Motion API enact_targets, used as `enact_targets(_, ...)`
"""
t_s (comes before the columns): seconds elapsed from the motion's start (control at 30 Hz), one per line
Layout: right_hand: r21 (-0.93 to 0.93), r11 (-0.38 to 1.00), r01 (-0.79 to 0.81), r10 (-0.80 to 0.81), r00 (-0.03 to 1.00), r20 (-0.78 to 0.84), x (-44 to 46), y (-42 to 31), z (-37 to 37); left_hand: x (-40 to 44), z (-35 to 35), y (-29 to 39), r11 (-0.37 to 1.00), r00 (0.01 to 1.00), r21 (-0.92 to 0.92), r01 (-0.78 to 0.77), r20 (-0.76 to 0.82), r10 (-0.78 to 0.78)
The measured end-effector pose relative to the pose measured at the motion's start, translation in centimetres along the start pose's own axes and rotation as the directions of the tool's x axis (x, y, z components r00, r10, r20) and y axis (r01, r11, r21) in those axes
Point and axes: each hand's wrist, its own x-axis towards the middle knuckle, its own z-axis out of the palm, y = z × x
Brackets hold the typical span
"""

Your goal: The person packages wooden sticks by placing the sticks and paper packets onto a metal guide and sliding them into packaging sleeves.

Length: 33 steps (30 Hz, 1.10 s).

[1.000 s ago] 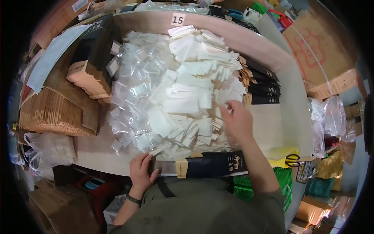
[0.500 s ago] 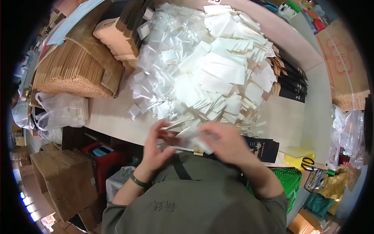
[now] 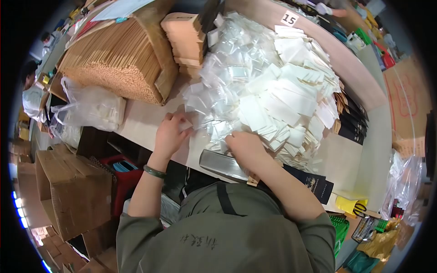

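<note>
My left hand [image 3: 171, 133] is at the left edge of a heap of small clear packets [image 3: 218, 86], its fingertips pressed together on a small clear packet. To its right, my right hand [image 3: 246, 146] has its fingers curled in at the heap's near edge; what they hold, if anything, is hidden. White paper packets [image 3: 291, 98] are piled beyond and to the right of it. A metal strip [image 3: 221, 164] lies along the table's front edge, just below my right hand. Under my right forearm, a black printed sleeve [image 3: 312, 182] is partly covered.
A big stack of brown paper bags [image 3: 114, 61] and a plastic bag [image 3: 91, 107] stand at the left. Black packages [image 3: 353, 120] lie at the right, with yellow-wrapped scissors [image 3: 358, 209] nearer. An open carton [image 3: 75, 193] stands below left. Other people are in the background.
The view has turned toward the left. My hands have moved apart, the left one to the clear packets' left edge, the right one to the heap's near edge. The metal strip is more exposed.
</note>
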Motion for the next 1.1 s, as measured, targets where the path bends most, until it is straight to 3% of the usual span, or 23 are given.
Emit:
enact_targets(0.1, 0.059, 0.998, -0.035, 0.046, 0.979, -0.198, -0.5, -0.8, -1.6, -1.4, -0.5, 1.0, 0.986, 0.996, -0.148, 0.077, -0.041, -0.084)
enact_targets(0.2, 0.240, 0.958, -0.156, 0.210, 0.954, -0.215, -1.0, -1.3, -3.7, -4.4, -1.1, 5.6, 0.894, 0.985, -0.416, 0.168, 0.036, -0.169)
enact_targets(0.3, 0.589, 0.734, -0.339, 0.472, 0.878, -0.083, -1.5, -1.4, -6.1, -7.2, 1.0, 9.8, 0.780, 0.967, -0.579, 0.239, 0.218, -0.134)
enact_targets(0.33, 0.630, 0.673, -0.388, 0.508, 0.861, -0.012, -1.7, -0.8, -6.2, -7.4, 2.1, 9.7, 0.835, 0.990, -0.540, 0.102, 0.141, -0.029)
enact_targets(0.4, 0.718, 0.592, -0.365, 0.496, 0.868, 0.033, -2.2, -1.2, -6.9, -7.4, 4.0, 9.7, 0.885, 0.979, -0.428, -0.182, 0.003, 0.203)
enact_targets(0.5, 0.776, 0.555, -0.299, 0.401, 0.914, 0.065, -3.0, -1.5, -6.6, -6.9, 3.2, 9.3, 0.884, 0.956, -0.444, -0.148, 0.165, 0.242)
enact_targets(0.53, 0.786, 0.558, -0.267, 0.354, 0.933, 0.065, -3.1, -1.6, -6.3, -6.7, 2.8, 9.6, 0.855, 0.958, -0.517, -0.045, 0.220, 0.183)
enact_targets(0.63, 0.723, 0.595, -0.352, 0.410, 0.906, 0.104, -2.4, -1.6, -6.0, -5.0, 2.1, 9.0, 0.885, 0.920, -0.312, -0.347, 0.069, 0.385)
enact_targets(0.67, 0.732, 0.580, -0.356, 0.422, 0.901, 0.104, -2.4, -1.7, -6.0, -4.7, 1.7, 9.1, 0.871, 0.876, -0.280, -0.403, 0.159, 0.456)
enact_targets(0.77, 0.724, 0.599, -0.341, 0.392, 0.914, 0.106, -2.4, -1.9, -6.0, -5.8, 2.6, 9.8, 0.888, 0.901, -0.258, -0.381, 0.111, 0.419)
enact_targets(0.87, 0.612, 0.729, -0.308, 0.261, 0.951, 0.168, -2.7, -2.7, -5.6, -7.7, 2.3, 8.6, 0.896, 0.999, -0.441, -0.047, -0.042, 0.032)
enact_targets(0.9, 0.547, 0.777, -0.312, 0.218, 0.948, 0.232, -2.7, -3.3, -5.3, -8.7, 2.4, 7.5, 0.792, 0.995, -0.607, 0.066, -0.015, -0.094)
enact_targets(0.97, 0.262, 0.965, -0.018, -0.012, 0.993, 0.116, -3.6, -3.5, -0.8, -9.3, 1.3, 7.3, 0.716, 1.000, -0.698, -0.007, -0.002, 0.008)
enact_targets(1.03, 0.233, 0.972, -0.021, -0.006, 0.993, 0.117, -3.2, -4.5, -2.0, -9.5, 2.1, 7.0, 0.882, 0.955, -0.387, -0.269, 0.007, 0.295)
enact_targets(1.1, 0.206, 0.978, -0.031, 0.022, 0.999, 0.044, -2.3, -4.7, -3.0, -9.9, 3.4, 7.0, 0.902, 0.964, -0.365, -0.232, 0.037, 0.263)
